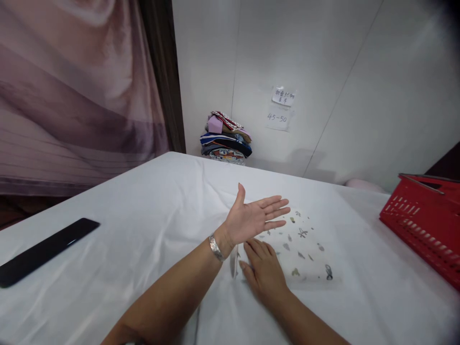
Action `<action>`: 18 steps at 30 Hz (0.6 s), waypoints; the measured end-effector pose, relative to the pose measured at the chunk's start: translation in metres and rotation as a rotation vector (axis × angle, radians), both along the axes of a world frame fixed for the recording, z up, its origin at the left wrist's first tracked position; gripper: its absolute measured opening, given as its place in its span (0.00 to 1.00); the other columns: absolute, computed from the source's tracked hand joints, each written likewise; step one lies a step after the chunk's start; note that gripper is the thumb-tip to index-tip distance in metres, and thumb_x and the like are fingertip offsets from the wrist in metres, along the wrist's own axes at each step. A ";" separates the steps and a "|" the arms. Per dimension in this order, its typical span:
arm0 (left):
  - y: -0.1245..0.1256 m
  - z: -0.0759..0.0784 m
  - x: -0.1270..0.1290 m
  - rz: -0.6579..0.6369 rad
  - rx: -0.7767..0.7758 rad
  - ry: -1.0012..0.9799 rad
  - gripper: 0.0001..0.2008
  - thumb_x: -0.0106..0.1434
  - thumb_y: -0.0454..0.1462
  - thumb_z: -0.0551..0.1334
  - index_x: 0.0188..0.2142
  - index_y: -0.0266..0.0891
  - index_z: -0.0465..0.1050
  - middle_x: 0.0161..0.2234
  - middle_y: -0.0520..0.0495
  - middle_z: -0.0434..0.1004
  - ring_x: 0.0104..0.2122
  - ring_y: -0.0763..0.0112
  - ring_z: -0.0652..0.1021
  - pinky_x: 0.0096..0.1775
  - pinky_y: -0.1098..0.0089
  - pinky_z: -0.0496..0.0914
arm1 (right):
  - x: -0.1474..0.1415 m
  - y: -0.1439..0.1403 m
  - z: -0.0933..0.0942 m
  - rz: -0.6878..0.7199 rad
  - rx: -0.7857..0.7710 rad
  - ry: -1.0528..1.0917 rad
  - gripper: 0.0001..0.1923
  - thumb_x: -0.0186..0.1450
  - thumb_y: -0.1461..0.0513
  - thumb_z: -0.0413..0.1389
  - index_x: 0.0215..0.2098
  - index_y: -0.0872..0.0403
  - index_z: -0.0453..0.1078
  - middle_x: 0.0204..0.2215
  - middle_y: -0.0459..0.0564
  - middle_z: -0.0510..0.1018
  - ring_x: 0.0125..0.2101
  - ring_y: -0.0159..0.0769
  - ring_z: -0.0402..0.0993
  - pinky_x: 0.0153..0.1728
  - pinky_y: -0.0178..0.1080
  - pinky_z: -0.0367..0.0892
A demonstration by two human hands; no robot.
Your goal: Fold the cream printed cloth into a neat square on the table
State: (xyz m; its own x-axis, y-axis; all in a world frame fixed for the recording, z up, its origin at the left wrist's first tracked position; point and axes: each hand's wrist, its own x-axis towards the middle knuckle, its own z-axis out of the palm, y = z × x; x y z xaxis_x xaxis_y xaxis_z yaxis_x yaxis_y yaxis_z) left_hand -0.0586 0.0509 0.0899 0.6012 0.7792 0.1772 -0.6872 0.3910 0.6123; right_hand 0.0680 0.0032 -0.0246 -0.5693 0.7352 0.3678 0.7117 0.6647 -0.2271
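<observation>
A folded white cloth (301, 255) with small grey and olive prints lies on the white-covered table (151, 225). Above its left part is my left hand (253, 218), palm turned toward me, thumb up and fingers stretched to the right. It holds nothing, and a silver bracelet (216, 247) circles that wrist. My right hand (266, 269) rests palm down on the cloth's near left part, close to the folded edge. Its fingers lie fairly flat with the thumb apart. Part of the cloth is hidden behind both hands.
At the right stands a red plastic basket (424, 225) with a metal handle. A flat black panel (46, 251) lies at the left. Beyond the far edge is a stack of folded fabrics (226, 143) against the white wall, below paper notes (279, 117). A pinkish curtain (79, 96) hangs at left.
</observation>
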 end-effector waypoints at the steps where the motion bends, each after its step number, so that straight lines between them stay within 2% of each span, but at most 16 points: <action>1: 0.000 0.000 0.000 -0.001 -0.003 -0.003 0.49 0.55 0.66 0.33 0.52 0.30 0.66 0.61 0.33 0.57 0.61 0.48 0.56 0.57 0.51 0.54 | 0.000 0.000 0.000 0.001 -0.001 0.001 0.20 0.67 0.57 0.47 0.55 0.53 0.63 0.53 0.53 0.69 0.53 0.44 0.62 0.53 0.48 0.56; 18: 0.007 -0.008 -0.004 -0.012 -0.074 -0.101 0.47 0.56 0.66 0.38 0.54 0.27 0.62 0.61 0.29 0.55 0.61 0.46 0.56 0.57 0.50 0.52 | 0.001 -0.001 0.000 0.009 0.021 0.024 0.19 0.67 0.58 0.46 0.55 0.53 0.63 0.53 0.54 0.69 0.53 0.44 0.62 0.54 0.49 0.55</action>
